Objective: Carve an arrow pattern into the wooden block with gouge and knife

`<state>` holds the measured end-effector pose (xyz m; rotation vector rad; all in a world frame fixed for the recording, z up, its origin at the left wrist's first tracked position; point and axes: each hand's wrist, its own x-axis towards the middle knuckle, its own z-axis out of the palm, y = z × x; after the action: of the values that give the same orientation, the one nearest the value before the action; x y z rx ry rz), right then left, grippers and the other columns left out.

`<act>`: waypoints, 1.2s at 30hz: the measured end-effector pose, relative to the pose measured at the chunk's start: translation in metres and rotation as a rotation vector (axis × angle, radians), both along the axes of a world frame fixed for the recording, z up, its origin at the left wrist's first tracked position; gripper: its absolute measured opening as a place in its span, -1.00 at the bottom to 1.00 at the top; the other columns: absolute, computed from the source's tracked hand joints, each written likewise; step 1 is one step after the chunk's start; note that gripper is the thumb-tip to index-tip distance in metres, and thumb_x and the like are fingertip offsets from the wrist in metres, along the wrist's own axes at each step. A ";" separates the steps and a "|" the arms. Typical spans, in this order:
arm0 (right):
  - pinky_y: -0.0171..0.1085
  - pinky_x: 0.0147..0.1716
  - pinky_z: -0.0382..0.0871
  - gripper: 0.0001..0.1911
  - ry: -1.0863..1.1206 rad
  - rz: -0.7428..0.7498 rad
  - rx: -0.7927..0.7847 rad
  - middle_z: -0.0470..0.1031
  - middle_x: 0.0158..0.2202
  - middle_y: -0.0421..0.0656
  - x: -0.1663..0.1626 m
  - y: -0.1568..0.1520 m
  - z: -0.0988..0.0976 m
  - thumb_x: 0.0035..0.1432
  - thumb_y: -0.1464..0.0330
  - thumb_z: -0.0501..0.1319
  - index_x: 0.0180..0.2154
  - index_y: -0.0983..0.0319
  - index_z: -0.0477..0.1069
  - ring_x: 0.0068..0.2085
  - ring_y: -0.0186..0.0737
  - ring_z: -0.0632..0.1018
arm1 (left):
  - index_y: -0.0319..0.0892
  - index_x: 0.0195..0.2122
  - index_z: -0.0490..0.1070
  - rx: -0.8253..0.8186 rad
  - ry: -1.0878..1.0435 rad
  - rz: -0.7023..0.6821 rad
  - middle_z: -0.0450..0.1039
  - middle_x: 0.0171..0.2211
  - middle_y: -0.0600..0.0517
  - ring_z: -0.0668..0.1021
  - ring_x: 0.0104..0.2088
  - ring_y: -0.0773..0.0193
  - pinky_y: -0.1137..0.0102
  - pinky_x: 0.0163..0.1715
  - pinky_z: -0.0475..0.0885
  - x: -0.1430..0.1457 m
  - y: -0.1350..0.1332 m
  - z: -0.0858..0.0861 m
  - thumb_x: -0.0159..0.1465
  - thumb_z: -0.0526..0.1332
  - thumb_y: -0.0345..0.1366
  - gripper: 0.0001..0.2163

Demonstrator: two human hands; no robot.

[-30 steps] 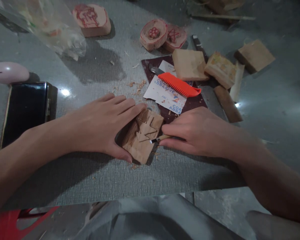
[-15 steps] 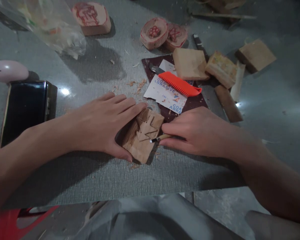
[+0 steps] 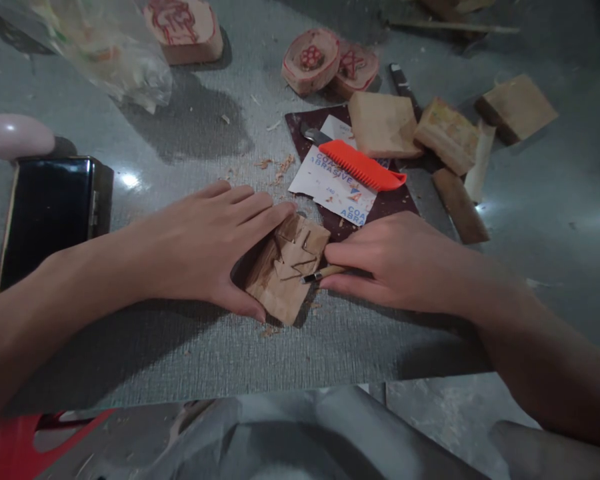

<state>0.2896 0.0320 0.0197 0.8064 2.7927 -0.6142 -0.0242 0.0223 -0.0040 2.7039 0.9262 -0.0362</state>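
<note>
A small wooden block (image 3: pixel 286 287) with carved, dark zigzag grooves lies tilted on the grey table. My left hand (image 3: pixel 215 247) grips it along its left side, forefinger at the far end and thumb at the near corner. In my right hand (image 3: pixel 380 263) is a carving tool (image 3: pixel 325 272) with a light wooden handle and a short metal tip, pinched between thumb and forefinger. Its tip rests at the block's right edge, beside the grooves. Right behind the block, an orange-handled cutter (image 3: pixel 363 165) lies on sandpaper (image 3: pixel 307 170) with white printed backing.
Several plain wood blocks (image 3: pixel 384 125) lie at the back right. Round carved pieces with red marks (image 3: pixel 311 59) and a red-marked block (image 3: pixel 183 30) stand farther back. A plastic bag (image 3: pixel 110 53), a black case (image 3: pixel 47 220) and a pink rounded object (image 3: pixel 17 137) are at left.
The carving tool's tip has shifted very slightly, its shine gone dark. My left hand keeps its grip on the block. The whole view has moved a little.
</note>
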 end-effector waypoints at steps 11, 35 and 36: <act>-0.17 -0.35 0.01 -0.54 -0.002 0.014 0.013 0.55 -0.45 -0.20 0.000 0.001 -0.001 0.69 0.06 0.13 -0.28 0.13 0.46 -0.42 -0.18 0.46 | -0.26 0.66 0.31 -0.023 -0.006 0.017 0.62 0.27 -0.35 0.63 0.23 -0.40 -0.14 0.35 0.48 0.001 0.000 0.001 0.25 0.34 0.63 0.23; -0.18 -0.35 -0.01 -0.56 0.023 0.022 0.041 0.54 -0.46 -0.21 0.001 0.000 -0.002 0.70 0.08 0.12 -0.27 0.13 0.46 -0.43 -0.17 0.46 | -0.31 0.65 0.27 0.032 -0.007 -0.019 0.60 0.34 -0.42 0.63 0.29 -0.45 -0.16 0.35 0.49 -0.002 0.000 -0.003 0.29 0.26 0.66 0.24; -0.18 -0.35 -0.01 -0.55 0.029 0.022 0.034 0.54 -0.46 -0.21 0.001 0.001 -0.002 0.70 0.08 0.12 -0.27 0.13 0.45 -0.43 -0.18 0.46 | -0.29 0.65 0.28 0.033 -0.011 -0.018 0.60 0.34 -0.40 0.64 0.28 -0.44 -0.16 0.34 0.49 -0.002 0.000 -0.003 0.27 0.28 0.66 0.24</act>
<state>0.2904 0.0326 0.0177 0.7789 2.8413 -0.5800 -0.0260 0.0226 -0.0073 2.7399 0.9077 -0.0099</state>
